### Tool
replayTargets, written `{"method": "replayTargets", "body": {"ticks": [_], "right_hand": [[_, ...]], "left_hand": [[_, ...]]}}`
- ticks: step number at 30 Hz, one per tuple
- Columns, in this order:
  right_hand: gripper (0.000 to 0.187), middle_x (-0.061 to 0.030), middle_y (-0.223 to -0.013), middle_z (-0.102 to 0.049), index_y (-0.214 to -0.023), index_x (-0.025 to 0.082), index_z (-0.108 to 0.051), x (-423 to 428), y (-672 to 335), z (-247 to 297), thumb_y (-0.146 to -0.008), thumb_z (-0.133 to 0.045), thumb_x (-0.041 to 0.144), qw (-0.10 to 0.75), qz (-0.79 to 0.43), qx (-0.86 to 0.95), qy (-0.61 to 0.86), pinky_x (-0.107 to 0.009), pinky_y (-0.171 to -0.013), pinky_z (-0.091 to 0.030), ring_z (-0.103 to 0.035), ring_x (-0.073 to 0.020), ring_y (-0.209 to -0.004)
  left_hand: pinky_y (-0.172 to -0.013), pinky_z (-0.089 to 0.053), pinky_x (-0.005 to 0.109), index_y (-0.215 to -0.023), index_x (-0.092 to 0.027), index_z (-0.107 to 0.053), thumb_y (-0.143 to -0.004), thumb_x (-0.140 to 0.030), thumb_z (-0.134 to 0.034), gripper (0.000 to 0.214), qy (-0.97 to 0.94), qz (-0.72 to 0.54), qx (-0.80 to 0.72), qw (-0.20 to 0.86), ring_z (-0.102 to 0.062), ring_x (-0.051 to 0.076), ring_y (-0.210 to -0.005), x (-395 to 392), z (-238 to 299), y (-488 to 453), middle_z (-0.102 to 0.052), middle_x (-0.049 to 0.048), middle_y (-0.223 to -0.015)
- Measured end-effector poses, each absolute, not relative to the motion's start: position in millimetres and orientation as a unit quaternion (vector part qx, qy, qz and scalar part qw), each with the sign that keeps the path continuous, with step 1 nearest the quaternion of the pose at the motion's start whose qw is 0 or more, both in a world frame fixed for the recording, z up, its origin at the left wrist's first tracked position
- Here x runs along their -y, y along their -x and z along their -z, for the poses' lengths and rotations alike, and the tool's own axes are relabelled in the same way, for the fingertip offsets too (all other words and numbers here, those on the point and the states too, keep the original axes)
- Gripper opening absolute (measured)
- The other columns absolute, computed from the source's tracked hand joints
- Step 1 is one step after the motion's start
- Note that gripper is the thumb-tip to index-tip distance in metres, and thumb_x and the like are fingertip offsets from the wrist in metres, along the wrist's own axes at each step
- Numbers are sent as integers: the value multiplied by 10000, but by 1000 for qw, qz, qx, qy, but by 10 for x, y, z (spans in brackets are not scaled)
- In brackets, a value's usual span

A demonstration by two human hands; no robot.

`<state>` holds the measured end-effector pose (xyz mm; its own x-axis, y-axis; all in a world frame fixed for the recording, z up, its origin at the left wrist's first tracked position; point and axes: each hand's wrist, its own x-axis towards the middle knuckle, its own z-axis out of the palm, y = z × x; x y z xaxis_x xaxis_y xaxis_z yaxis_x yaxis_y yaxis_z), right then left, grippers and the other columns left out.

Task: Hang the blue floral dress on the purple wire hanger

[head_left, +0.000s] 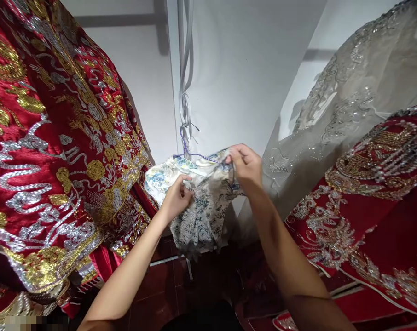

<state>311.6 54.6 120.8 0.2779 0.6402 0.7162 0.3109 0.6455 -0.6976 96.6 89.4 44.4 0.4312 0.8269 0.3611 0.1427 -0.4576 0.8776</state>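
A cream garment with a blue floral print (198, 207) hangs on a thin purple wire hanger (191, 154) in front of a white wall. My left hand (176, 197) pinches the fabric near its upper left side, fingers closed on the cloth. My right hand (246, 164) grips the garment's top edge at the hanger's right shoulder, fingers curled round the fabric. The hanger's hook is caught in white cords (185, 101) that hang down the wall.
A red robe with gold and silver embroidery (49, 151) hangs close on the left. A sheer beaded silver gown (350, 101) and another red embroidered garment (374, 207) hang on the right. Dark red floor tiles (167, 285) lie below.
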Motion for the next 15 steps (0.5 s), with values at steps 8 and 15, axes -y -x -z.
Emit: {"method": "replayTargets", "body": {"ticks": [8,15], "right_hand": [[103,23,-677,-485,-769,165,-619,-298,-4090,-777,-820,-635,253,827,-358,368,228,-219,-664,-501,-541,-108,-641],[132,0,-745,-644,-736,221,-571,-341,-3867,146,-852,-514,196,888,-359,167,234,-322,-839,-551,-654,-161,-770]], "left_hand": [[-556,-325,257,-912,-235,-647,-941,-474,-509,277,-803,-375,-387,253,-519,171,-575,-889,-612,-802,-601,-1,-678],[-613,-324,241,-1271,-260,-451,-704,-480,-804,703,-689,-537,-441,208,-547,161,-649,-1119,-687,-1141,-611,31,-979]]}}
